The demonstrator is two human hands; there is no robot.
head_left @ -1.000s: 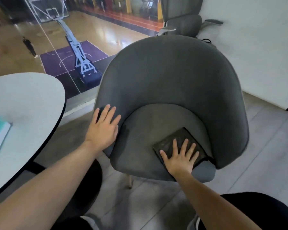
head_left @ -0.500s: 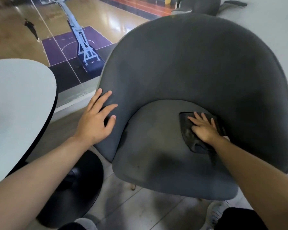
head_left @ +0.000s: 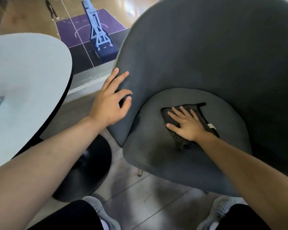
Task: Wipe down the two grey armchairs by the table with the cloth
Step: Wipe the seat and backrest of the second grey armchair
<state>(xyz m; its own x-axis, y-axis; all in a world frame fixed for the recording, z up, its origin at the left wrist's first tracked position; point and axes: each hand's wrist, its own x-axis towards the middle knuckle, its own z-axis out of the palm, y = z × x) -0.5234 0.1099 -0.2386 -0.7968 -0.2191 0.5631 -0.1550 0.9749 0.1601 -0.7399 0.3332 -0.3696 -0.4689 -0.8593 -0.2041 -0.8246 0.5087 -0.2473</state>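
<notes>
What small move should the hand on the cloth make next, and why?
Probably slide the right hand, pressed flat on the cloth, toward the seat's front left: that part of the armchair cushion looks darker and blotchy, and the left hand rests on the chair's side to steady it.

Bare forearms (head_left: 48, 163), black trousers (head_left: 65, 216), grey trainers (head_left: 220, 210), a sliver of white sock (head_left: 104, 225) at the left ankle

Floor: grey tiles (head_left: 150, 193) lying underfoot;
Table: white top (head_left: 27, 68) standing on black round base (head_left: 88, 173);
Beyond: basketball court (head_left: 66, 25) gleaming below.
</notes>
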